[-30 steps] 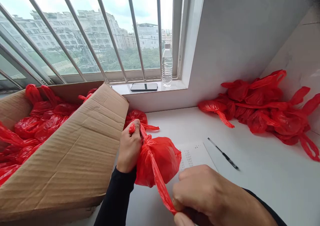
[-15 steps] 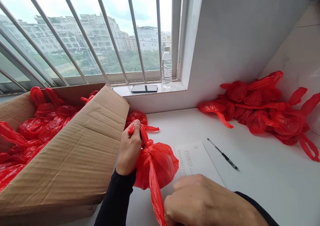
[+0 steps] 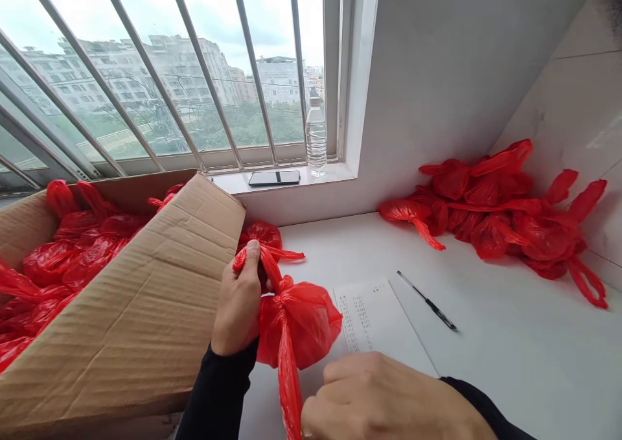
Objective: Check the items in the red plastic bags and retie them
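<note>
A knotted red plastic bag [image 3: 308, 320] with a rounded bulge lies between my two hands at the middle of the table. My left hand [image 3: 240, 297] is closed around one of its twisted handles, thumb on top. The other handle stretches down toward the bottom edge, where my right hand [image 3: 383, 401] is closed in a fist with that handle running to it; its fingertips are hidden. Just behind my left hand sits another red bag [image 3: 265, 232]. A sheet of paper [image 3: 383, 317] with handwritten columns lies partly behind the held bag, and a black pen [image 3: 430, 302] rests to its right.
On the left stands an open cardboard box [image 3: 146, 297] filled with red bags [image 3: 82, 245]. A heap of red bags [image 3: 505, 213] lies against the back wall at right. The barred window's sill bears a phone [image 3: 275, 178] and a water bottle [image 3: 316, 135].
The view has shifted slightly, so the scene sits a little further left. Both hands keep their hold on the bag's handles, the right one a little further left in view.
</note>
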{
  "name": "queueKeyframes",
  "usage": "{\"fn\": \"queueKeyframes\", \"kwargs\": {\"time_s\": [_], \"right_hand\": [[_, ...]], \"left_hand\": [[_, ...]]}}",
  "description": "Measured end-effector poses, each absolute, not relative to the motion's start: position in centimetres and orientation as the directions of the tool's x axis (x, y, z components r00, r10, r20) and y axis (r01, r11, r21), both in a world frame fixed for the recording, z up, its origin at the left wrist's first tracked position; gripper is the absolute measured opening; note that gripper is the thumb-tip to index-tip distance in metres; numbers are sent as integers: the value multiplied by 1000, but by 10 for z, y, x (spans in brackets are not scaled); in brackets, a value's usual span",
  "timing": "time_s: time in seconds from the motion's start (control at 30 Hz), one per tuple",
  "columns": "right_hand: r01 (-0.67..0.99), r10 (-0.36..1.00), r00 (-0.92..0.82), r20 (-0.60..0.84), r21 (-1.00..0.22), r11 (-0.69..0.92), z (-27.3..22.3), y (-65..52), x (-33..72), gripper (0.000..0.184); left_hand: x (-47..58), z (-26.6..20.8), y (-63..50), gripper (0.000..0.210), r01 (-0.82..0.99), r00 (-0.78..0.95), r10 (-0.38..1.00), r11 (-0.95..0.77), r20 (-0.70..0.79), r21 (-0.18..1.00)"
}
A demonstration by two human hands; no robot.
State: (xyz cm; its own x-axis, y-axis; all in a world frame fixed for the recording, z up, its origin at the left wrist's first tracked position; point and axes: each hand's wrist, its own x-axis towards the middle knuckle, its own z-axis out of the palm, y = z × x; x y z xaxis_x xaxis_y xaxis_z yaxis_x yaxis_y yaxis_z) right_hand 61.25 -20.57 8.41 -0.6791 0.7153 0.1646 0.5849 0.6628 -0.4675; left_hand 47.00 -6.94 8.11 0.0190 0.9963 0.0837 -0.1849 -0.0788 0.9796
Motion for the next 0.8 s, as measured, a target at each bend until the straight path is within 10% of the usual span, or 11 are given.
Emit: {"fn": "queueKeyframes", "kwargs": {"time_s": [0.8], "right_hand": [[776,877,-475,-75,-506,377,110,-212,625,31]], "left_hand": [[484,89,-81,31,-416,22,1000,21,-13,909]]}}
